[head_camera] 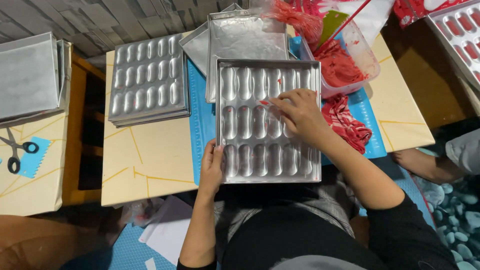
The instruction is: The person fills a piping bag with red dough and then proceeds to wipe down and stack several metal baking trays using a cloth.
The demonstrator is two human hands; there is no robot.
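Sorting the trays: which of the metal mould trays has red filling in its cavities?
The mould tray at the far right edge; the tray under both hands and the left stack hold no filling.

Crumpled red-and-white plastic packaging [320,7] at the table's far edge, top centre.

Your right hand [300,112] hides several mould [250,150] cavities. The far tray [462,30] and bag [295,17] are cut off by the edges; what your fingertips pinch is too small to tell.

Home baking corner — stacked moulded trays [148,80]
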